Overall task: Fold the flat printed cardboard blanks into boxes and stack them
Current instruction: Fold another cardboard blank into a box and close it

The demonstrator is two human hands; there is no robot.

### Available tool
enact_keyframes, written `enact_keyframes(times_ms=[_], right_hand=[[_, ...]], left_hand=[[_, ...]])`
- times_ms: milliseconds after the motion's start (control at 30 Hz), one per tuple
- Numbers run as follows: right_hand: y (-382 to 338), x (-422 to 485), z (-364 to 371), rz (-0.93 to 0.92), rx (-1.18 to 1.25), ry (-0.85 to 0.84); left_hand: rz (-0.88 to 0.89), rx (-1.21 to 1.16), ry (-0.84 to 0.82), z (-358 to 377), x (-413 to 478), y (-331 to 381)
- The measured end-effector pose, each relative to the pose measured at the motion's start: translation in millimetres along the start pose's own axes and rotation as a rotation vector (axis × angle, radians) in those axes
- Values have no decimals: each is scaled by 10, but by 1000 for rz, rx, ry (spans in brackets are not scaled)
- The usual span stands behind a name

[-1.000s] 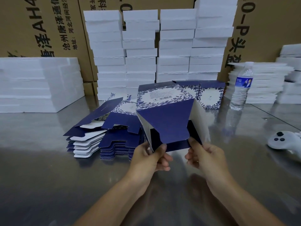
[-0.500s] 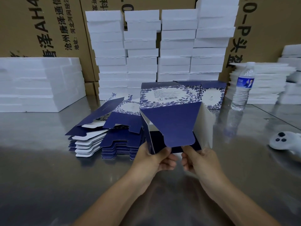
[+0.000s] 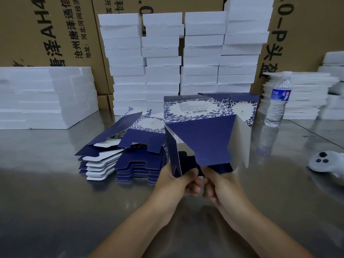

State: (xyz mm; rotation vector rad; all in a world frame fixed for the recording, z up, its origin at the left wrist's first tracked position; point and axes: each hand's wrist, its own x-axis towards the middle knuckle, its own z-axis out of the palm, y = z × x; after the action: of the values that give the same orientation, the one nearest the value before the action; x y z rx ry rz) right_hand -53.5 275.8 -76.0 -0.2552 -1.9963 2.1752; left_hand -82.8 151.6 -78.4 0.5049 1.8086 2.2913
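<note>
I hold a half-folded blue box (image 3: 202,138) with a white floral panel and barcode on top, its open end facing me with the flaps spread. My left hand (image 3: 178,185) grips its lower left flap, thumb on the near side. My right hand (image 3: 221,187) pinches the lower edge under the large blue trapezoid flap. A pile of flat blue-and-white blanks (image 3: 122,155) lies on the steel table (image 3: 55,192), just left of the box. Behind the held box stands a finished blue floral box (image 3: 243,107).
Tall stacks of white foam blocks (image 3: 163,62) stand at the back, with more foam at the left (image 3: 42,97) and right (image 3: 305,97). A water bottle (image 3: 278,99) stands right of the boxes. A white controller (image 3: 327,162) lies at the right edge. Brown cartons form the backdrop.
The box has come down and closer to me. My right hand slid left along the lower edge toward my left hand, and both hands now meet under the flaps.
</note>
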Motion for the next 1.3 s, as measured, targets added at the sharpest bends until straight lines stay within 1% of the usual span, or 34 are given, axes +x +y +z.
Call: enact_keyframes(times_ms=[100,233,367,467,600,633,667,700,767,800,833,900,933,1000,1100,1167,1233,1300], right_hand=[[-58,35,-47,39,57,59],[-63,68,-111,11,59,69],[-18,100,-117,26,21,76],[-45,131,-172,26,-62,88],[-27,165,-272,-58,-243,123],[-10,166,-276,-50,-242,130],[3,172,-274,-38,-222,131],[6,179,-275,-28,-202,131],[3,188,-288,-40,-212,135],[12,190,-301,-72,-278,151],[28,182,-313,-127,-395,185],[64,148,-311,-285,-639,289],[76,134,-302,-372,-686,347],[69,115,-285,-498,-668,404],[41,125,-283,-619,-638,374],[27,109,-282,-663,-642,360],[18,90,-279,-690,-623,357],[13,89,-276,-691,-571,348]], left_hand=[[-32,-35,-9,-27,10,10],[-73,-60,-15,-59,24,38],[-119,9,34,-60,33,44],[-144,0,56,-74,42,53],[-175,19,59,-81,35,82],[-174,61,66,-81,33,84],[-162,155,86,-89,38,79],[-129,298,106,-108,49,59],[5,607,104,-153,40,42],[47,698,95,-176,28,46],[61,745,100,-200,29,41],[87,799,138,-239,45,27],[105,812,160,-245,50,25],[134,827,193,-256,56,14],[128,865,211,-250,35,19],[137,960,267,-248,31,31],[191,1071,344,-276,44,28],[294,1050,403,-288,66,39]])
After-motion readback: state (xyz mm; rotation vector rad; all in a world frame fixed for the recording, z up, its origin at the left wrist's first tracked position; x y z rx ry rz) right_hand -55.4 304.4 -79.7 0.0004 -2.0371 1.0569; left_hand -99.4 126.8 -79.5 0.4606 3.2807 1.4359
